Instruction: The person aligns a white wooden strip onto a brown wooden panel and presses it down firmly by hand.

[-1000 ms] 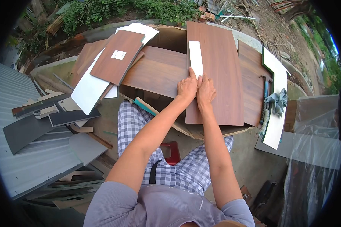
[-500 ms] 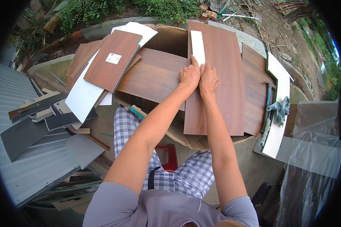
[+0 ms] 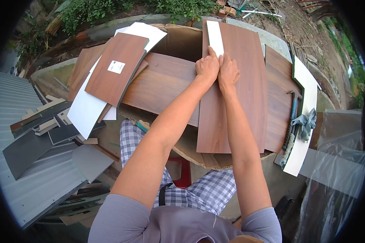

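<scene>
A narrow white strip (image 3: 215, 35) lies lengthwise on a large brown wood-grain panel (image 3: 247, 93), near its far left edge. Both hands meet at the strip's near end. My left hand (image 3: 207, 66) presses there with its index finger stretched forward and the other fingers curled under. Close against it on the right, my right hand (image 3: 229, 72) touches the strip's end and the panel, its fingers bent close together; whether it pinches anything is hidden. The panel rests over other wood-grain boards (image 3: 162, 77) on an opened cardboard box (image 3: 184, 38).
Left, a labelled brown panel (image 3: 115, 77) tops white sheets (image 3: 87, 111). Grey offcuts (image 3: 28, 150) lie on corrugated metal (image 3: 65, 178). Right, a hammer (image 3: 293, 113) and grey cloth (image 3: 305, 122) rest by a white board (image 3: 300, 150). A red stool (image 3: 184, 174) stands below; plastic sheeting (image 3: 332, 178) hangs right.
Both hands and the white strip have moved slightly farther up along the large panel. The camera view has shifted a little too.
</scene>
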A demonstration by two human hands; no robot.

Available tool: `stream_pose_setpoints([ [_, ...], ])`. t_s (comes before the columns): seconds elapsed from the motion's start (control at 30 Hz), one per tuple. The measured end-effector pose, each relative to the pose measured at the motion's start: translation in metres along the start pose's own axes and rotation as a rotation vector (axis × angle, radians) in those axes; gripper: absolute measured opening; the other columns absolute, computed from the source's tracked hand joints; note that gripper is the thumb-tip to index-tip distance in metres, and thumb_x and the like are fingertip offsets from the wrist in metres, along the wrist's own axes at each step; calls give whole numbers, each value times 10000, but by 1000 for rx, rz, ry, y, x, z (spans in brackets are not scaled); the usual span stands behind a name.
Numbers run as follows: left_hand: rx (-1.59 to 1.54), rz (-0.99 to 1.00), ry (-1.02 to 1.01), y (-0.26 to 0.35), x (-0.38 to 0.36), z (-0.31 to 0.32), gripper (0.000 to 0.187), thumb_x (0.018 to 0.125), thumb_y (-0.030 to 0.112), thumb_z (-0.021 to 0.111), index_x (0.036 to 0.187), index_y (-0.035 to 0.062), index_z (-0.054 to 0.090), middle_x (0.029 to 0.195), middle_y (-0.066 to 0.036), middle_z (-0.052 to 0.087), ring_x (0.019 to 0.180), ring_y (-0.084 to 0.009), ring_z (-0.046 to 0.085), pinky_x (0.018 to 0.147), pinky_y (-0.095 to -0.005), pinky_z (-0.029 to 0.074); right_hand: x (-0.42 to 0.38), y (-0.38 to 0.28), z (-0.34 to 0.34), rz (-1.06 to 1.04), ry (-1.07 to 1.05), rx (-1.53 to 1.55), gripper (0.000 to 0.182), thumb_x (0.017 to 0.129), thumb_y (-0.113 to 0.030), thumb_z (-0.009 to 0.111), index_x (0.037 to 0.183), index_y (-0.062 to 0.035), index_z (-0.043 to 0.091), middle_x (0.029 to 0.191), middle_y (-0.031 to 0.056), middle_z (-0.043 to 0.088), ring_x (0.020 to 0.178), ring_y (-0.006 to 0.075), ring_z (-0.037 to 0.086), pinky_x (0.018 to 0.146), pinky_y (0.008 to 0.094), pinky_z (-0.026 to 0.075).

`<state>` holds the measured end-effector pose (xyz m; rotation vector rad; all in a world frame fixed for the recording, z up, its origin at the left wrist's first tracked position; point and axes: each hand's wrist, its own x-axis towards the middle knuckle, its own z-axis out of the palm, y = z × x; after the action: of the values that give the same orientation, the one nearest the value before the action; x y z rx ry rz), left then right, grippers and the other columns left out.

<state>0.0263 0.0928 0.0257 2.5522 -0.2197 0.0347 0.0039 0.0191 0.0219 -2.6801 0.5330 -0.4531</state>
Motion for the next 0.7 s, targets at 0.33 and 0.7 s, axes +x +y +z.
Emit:
stream_pose_setpoints([
  [0.33,-22,-27,-22,3,25,2,593,925,341,408,1326,-90,339,875,-245,659,845,-363,659,737,-455,513,23,-1,8,-9,13,-24,301,919,-358,490,1109,-144,582,977,177,589,866,410,624,728,501,501],
  [0.7,-106,-39,21,0,-18,2,516,923,230,398,1322,-94,348,821,-241,658,799,-368,656,723,-472,506,-12,13,-15,-35,31,121,339,909,-341,506,1116,-107,637,915,224,601,872,365,606,772,447,461],
])
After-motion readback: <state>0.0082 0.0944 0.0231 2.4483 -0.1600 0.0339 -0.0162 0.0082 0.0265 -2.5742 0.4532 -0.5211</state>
